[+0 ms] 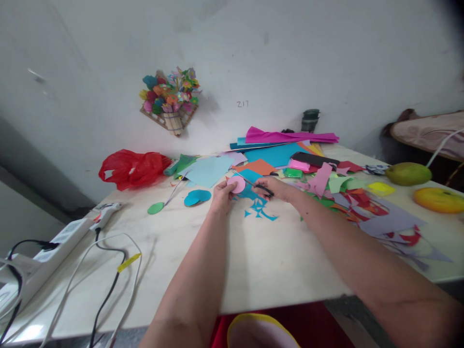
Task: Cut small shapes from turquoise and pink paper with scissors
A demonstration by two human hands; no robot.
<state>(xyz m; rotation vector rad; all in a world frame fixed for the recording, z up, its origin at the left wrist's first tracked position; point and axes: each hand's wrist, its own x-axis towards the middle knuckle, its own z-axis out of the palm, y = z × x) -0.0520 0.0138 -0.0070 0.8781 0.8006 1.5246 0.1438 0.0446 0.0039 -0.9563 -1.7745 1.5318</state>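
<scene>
In the middle of the head view my left hand [223, 194] pinches a round pink paper disc [238, 183]. My right hand [272, 187] is closed round the dark handles of a pair of scissors [250, 182], whose blades point up and left beside the disc. Blue paper lies under and behind the disc; whether my left fingers also hold some of it is hard to tell. Small blue paper offcuts [259, 207] are scattered below the hands. Left of my left hand lie overlapping blue paper discs [196, 197] and a green paper disc [155, 208].
Coloured sheets [270, 155] and a black phone-like object [314, 160] lie behind. Paper scraps [380, 220], a green mango [408, 173] and a yellow-orange fruit [439, 199] are on the right. A red plastic bag [134, 168], a power strip [60, 249] and loose cables occupy the left.
</scene>
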